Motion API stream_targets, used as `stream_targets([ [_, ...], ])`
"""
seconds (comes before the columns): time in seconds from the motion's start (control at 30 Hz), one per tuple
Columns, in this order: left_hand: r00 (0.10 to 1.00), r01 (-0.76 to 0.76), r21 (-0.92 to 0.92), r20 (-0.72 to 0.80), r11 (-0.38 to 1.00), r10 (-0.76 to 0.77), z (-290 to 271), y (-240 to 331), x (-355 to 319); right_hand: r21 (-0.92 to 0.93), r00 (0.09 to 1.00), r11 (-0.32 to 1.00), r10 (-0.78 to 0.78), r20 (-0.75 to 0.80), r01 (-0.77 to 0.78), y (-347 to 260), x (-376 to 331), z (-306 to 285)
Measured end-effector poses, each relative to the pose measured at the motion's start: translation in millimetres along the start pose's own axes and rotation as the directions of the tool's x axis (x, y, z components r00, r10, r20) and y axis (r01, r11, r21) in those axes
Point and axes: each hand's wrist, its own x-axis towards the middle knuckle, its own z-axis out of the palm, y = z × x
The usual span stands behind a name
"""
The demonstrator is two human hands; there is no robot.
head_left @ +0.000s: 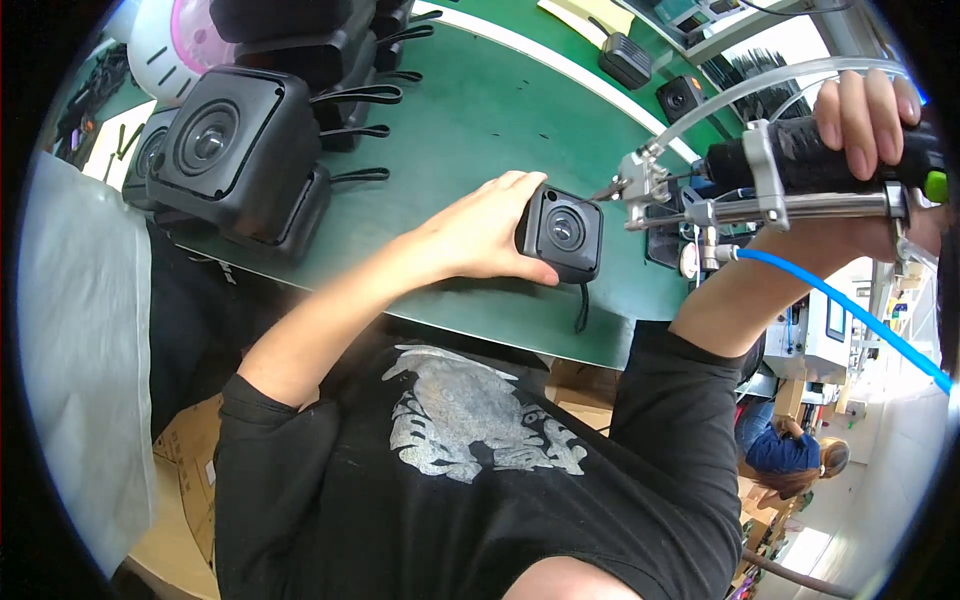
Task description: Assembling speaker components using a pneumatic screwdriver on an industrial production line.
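My left hand (488,232) is closed around the side of a small black box speaker (566,230) on the green table, its thumb along the near edge. The round cone faces up, and a black strap (582,310) hangs from the near side. My right hand (866,118) wraps round the black body of a powered screwdriver (800,155), held sideways with a metal rod and feeder head. Its tip (606,192) is at the speaker's upper right corner; whether it touches a screw I cannot tell. A clear hose (765,84) and a blue air tube (850,310) run to the tool.
Several similar black speakers (235,150) with strap loops are stacked at the left end of the green table (460,110). Two more black units (625,60) lie at the far right. A pink and white fan-like object (165,55) stands far left. Another person (785,450) works at right.
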Motion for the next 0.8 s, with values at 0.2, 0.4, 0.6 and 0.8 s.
stream_targets([
  [0.2,0.999,-0.003,0.029,-0.043,1.0,0.004,6.2,0.9,-4.0,-0.018,0.998,0.999,0.049,-0.03,-0.05,16.4,2.2,5.8],
  [0.4,0.997,-0.009,0.014,-0.076,1.0,0.01,7.8,-1.4,-6.5,-0.039,0.992,0.993,0.109,-0.06,-0.111,39.0,1.8,10.7],
  [0.6,0.992,-0.033,0.016,-0.117,0.999,0.035,12.9,1.1,-4.2,0.046,0.99,0.991,0.131,-0.045,-0.129,77.0,-10.4,24.5],
  [0.8,0.992,-0.027,0.06,-0.121,0.998,0.034,15.5,1.3,-5.2,0.052,0.987,0.996,0.084,-0.137,-0.078,81.6,-14.0,33.7],
])
